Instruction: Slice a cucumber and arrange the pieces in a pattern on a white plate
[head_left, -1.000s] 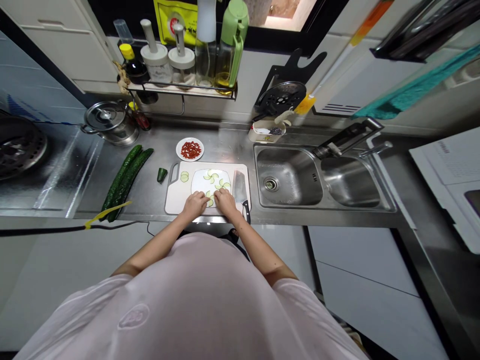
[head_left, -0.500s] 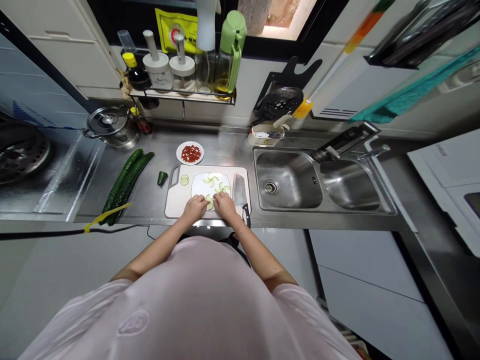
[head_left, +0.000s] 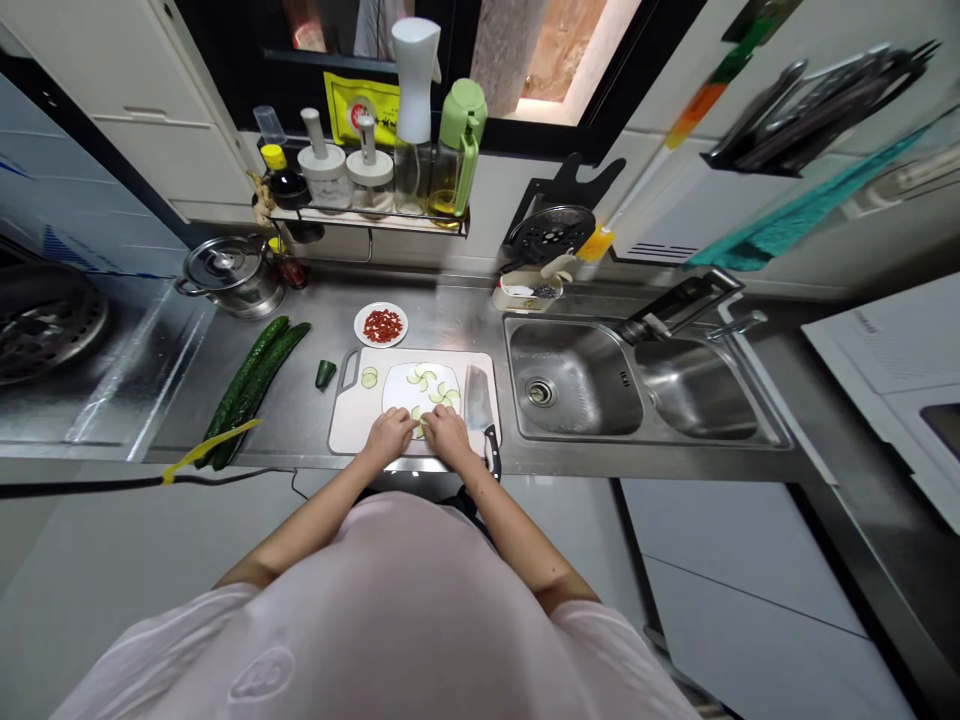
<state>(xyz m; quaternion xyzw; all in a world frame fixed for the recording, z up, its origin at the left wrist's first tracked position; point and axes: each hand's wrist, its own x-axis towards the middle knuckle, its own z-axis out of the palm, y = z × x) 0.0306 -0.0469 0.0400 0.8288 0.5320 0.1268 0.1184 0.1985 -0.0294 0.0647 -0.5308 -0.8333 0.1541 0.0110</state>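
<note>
My left hand (head_left: 391,434) and my right hand (head_left: 447,437) meet over the near edge of a white plate (head_left: 396,388). Fingertips of both are pinched on a small pale-green cucumber slice (head_left: 417,413), partly hidden by the fingers. Further back on the plate, curved cucumber slices (head_left: 423,375) lie in fan-like clusters. Under the plate is a pale cutting board (head_left: 349,428). To the right on the board rests a kitchen knife (head_left: 478,398), its black handle toward me. Round cucumber slices (head_left: 369,377) sit at the board's left.
Left of the board lie a cucumber end (head_left: 325,375) and two long cucumbers (head_left: 255,385). Behind it stands a plate of chopped red pieces (head_left: 382,325). A steel pot (head_left: 232,280) is at back left, a double sink (head_left: 574,380) at right. A bottle shelf (head_left: 375,215) overhangs the back.
The camera view has tilted up slightly, so everything sits lower. Both hands stay at the plate's near edge, and the slices there have shifted a little under the fingers.
</note>
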